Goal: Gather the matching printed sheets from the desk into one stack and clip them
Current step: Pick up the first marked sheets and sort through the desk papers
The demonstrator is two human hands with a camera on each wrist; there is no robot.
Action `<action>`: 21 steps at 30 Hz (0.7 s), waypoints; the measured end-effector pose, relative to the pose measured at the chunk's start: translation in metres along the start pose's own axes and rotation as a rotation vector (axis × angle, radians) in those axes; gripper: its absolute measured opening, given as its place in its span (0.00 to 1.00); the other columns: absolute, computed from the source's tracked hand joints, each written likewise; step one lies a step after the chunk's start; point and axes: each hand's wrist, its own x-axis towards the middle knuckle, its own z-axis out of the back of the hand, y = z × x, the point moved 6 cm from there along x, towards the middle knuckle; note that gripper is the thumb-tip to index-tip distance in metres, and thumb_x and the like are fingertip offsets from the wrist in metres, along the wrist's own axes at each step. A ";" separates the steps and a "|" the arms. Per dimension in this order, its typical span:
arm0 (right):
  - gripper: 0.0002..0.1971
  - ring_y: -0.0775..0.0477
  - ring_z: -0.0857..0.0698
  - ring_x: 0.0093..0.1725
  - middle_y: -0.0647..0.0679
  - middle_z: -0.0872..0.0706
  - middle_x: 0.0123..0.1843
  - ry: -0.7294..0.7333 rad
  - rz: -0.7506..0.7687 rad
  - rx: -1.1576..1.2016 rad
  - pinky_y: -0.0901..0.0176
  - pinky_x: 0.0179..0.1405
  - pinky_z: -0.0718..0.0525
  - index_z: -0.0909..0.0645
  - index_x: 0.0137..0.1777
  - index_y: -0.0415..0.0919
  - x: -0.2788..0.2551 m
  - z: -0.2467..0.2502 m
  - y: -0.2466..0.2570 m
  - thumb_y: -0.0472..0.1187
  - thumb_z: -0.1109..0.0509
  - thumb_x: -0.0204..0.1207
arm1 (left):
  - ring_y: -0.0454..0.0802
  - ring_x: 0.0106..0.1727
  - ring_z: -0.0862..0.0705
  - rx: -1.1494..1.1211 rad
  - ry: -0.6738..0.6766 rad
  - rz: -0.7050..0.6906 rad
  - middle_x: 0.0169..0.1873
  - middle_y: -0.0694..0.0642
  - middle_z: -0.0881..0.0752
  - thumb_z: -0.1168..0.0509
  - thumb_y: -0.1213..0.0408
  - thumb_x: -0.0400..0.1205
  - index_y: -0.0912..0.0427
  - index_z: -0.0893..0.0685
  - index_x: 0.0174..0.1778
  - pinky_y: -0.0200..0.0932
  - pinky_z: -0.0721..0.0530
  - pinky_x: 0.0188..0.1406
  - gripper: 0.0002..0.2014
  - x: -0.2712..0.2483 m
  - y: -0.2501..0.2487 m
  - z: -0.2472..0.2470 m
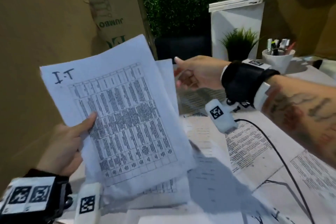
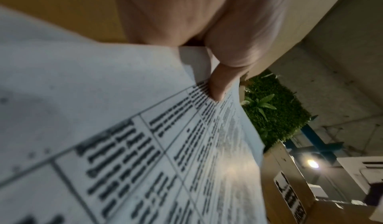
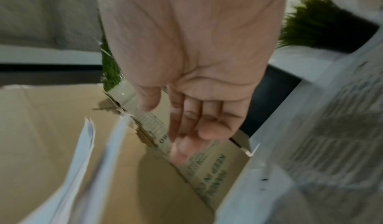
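White printed sheets (image 1: 116, 114), marked "T.1" by hand, are up off the desk (image 1: 272, 178), pinched in the left hand (image 1: 67, 147) with its thumb across the table print. Right hand (image 1: 196, 72) hangs apart beside them, fingers loose, holding nothing. More printed pages (image 1: 245, 143) lie spread on the desk below, a black cable (image 1: 283, 162) running over them.

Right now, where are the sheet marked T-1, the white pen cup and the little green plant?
Sheet marked T-1 (image 1: 116, 107): head view, middle of its printed table.
White pen cup (image 1: 277, 60): head view, its front wall.
Green plant (image 1: 239, 42): head view, its leaves.
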 end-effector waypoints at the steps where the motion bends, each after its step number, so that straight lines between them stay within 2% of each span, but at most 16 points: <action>1: 0.24 0.47 0.19 0.37 0.44 0.14 0.40 -0.022 -0.019 -0.185 0.58 0.38 0.21 0.16 0.54 0.36 0.000 0.003 -0.009 0.59 0.36 0.82 | 0.54 0.50 0.05 0.000 -0.033 0.006 0.50 0.57 0.04 0.25 0.61 0.79 0.63 0.10 0.60 0.58 0.07 0.49 0.15 0.006 0.003 0.019; 3: 0.24 0.48 0.17 0.41 0.53 0.15 0.40 0.011 -0.068 -0.717 0.65 0.41 0.21 0.17 0.54 0.38 -0.002 0.003 -0.034 0.61 0.30 0.78 | 0.61 0.63 0.09 -0.066 -0.067 0.096 0.65 0.60 0.09 0.18 0.48 0.72 0.58 0.14 0.72 0.69 0.13 0.61 0.33 0.031 0.030 0.076; 4: 0.27 0.48 0.14 0.50 0.55 0.13 0.48 0.086 -0.144 -0.881 0.67 0.48 0.19 0.17 0.58 0.39 -0.003 -0.002 -0.052 0.63 0.25 0.72 | 0.64 0.69 0.12 -0.063 -0.072 0.137 0.73 0.62 0.14 0.19 0.44 0.73 0.55 0.18 0.77 0.72 0.16 0.65 0.38 0.043 0.050 0.112; 5: 0.37 0.45 0.14 0.61 0.52 0.12 0.60 0.159 -0.236 -0.959 0.62 0.58 0.17 0.19 0.65 0.39 -0.004 -0.007 -0.070 0.65 0.20 0.65 | 0.65 0.73 0.15 -0.046 -0.072 0.166 0.77 0.63 0.18 0.21 0.43 0.76 0.54 0.22 0.80 0.72 0.17 0.66 0.38 0.052 0.069 0.141; 6: 0.44 0.43 0.17 0.68 0.49 0.16 0.70 0.225 -0.320 -1.034 0.56 0.66 0.19 0.22 0.73 0.40 -0.004 -0.012 -0.086 0.65 0.18 0.61 | 0.64 0.72 0.15 -0.054 -0.088 0.174 0.77 0.63 0.19 0.22 0.45 0.78 0.54 0.22 0.80 0.70 0.15 0.64 0.36 0.054 0.071 0.152; 7: 0.48 0.42 0.18 0.70 0.47 0.18 0.74 0.269 -0.360 -1.113 0.54 0.69 0.21 0.25 0.76 0.41 -0.004 -0.018 -0.096 0.66 0.18 0.59 | 0.60 0.69 0.12 -0.016 -0.120 0.151 0.74 0.61 0.16 0.22 0.48 0.78 0.55 0.19 0.77 0.65 0.11 0.59 0.32 0.054 0.073 0.157; 8: 0.46 0.43 0.16 0.67 0.47 0.16 0.71 0.274 -0.377 -1.173 0.53 0.68 0.19 0.22 0.73 0.42 -0.001 -0.020 -0.102 0.67 0.18 0.58 | 0.58 0.67 0.11 -0.001 -0.109 0.104 0.72 0.60 0.14 0.22 0.50 0.78 0.56 0.18 0.75 0.63 0.09 0.57 0.30 0.050 0.068 0.158; 10: 0.37 0.47 0.11 0.51 0.50 0.10 0.55 0.182 -0.351 -1.150 0.56 0.55 0.14 0.15 0.57 0.45 0.005 -0.019 -0.102 0.70 0.20 0.55 | 0.61 0.74 0.16 -0.037 -0.074 0.054 0.78 0.63 0.19 0.23 0.50 0.80 0.54 0.23 0.80 0.67 0.14 0.65 0.33 0.029 0.050 0.133; 11: 0.33 0.47 0.12 0.46 0.50 0.10 0.49 0.107 -0.319 -1.091 0.58 0.48 0.14 0.15 0.51 0.45 0.008 -0.018 -0.096 0.71 0.21 0.57 | 0.62 0.76 0.18 -0.036 -0.081 0.045 0.80 0.64 0.22 0.23 0.50 0.81 0.53 0.24 0.82 0.68 0.16 0.67 0.34 0.019 0.044 0.119; 12: 0.32 0.46 0.12 0.47 0.49 0.11 0.48 0.036 -0.294 -1.023 0.57 0.46 0.16 0.16 0.51 0.42 0.010 -0.017 -0.090 0.70 0.22 0.61 | 0.63 0.74 0.16 -0.044 -0.042 0.023 0.78 0.63 0.20 0.22 0.51 0.79 0.53 0.24 0.82 0.69 0.16 0.65 0.35 0.012 0.035 0.105; 14: 0.34 0.42 0.14 0.56 0.47 0.14 0.55 -0.085 -0.242 -0.925 0.54 0.51 0.18 0.22 0.61 0.39 0.022 -0.015 -0.081 0.66 0.24 0.67 | 0.59 0.64 0.09 0.012 -0.047 -0.055 0.69 0.59 0.11 0.19 0.54 0.71 0.54 0.20 0.78 0.68 0.12 0.58 0.37 -0.008 0.006 0.069; 16: 0.39 0.40 0.15 0.58 0.44 0.15 0.60 -0.165 -0.236 -0.860 0.51 0.56 0.16 0.26 0.67 0.38 0.035 -0.017 -0.079 0.64 0.21 0.65 | 0.56 0.54 0.05 0.038 -0.013 -0.100 0.60 0.56 0.06 0.16 0.53 0.59 0.52 0.10 0.67 0.61 0.08 0.49 0.36 -0.013 -0.003 0.053; 18: 0.40 0.39 0.14 0.60 0.44 0.13 0.63 -0.188 -0.265 -0.858 0.51 0.60 0.16 0.23 0.68 0.40 0.049 -0.023 -0.082 0.64 0.19 0.62 | 0.55 0.48 0.04 0.034 -0.021 -0.098 0.53 0.54 0.05 0.13 0.51 0.50 0.49 0.05 0.54 0.61 0.07 0.45 0.32 -0.019 -0.003 0.047; 20: 0.35 0.41 0.12 0.59 0.45 0.11 0.62 -0.146 -0.348 -0.864 0.54 0.59 0.15 0.16 0.63 0.42 0.061 -0.029 -0.094 0.64 0.19 0.62 | 0.60 0.47 0.05 0.127 -0.065 -0.067 0.49 0.55 0.04 0.10 0.47 0.46 0.56 0.06 0.52 0.70 0.11 0.53 0.37 -0.013 0.001 0.054; 21: 0.32 0.43 0.10 0.55 0.46 0.10 0.60 -0.120 -0.394 -0.859 0.56 0.56 0.15 0.13 0.60 0.41 0.068 -0.030 -0.102 0.62 0.18 0.62 | 0.60 0.45 0.04 0.140 -0.086 -0.064 0.46 0.54 0.03 0.10 0.48 0.48 0.61 0.08 0.51 0.73 0.14 0.59 0.36 -0.011 0.002 0.055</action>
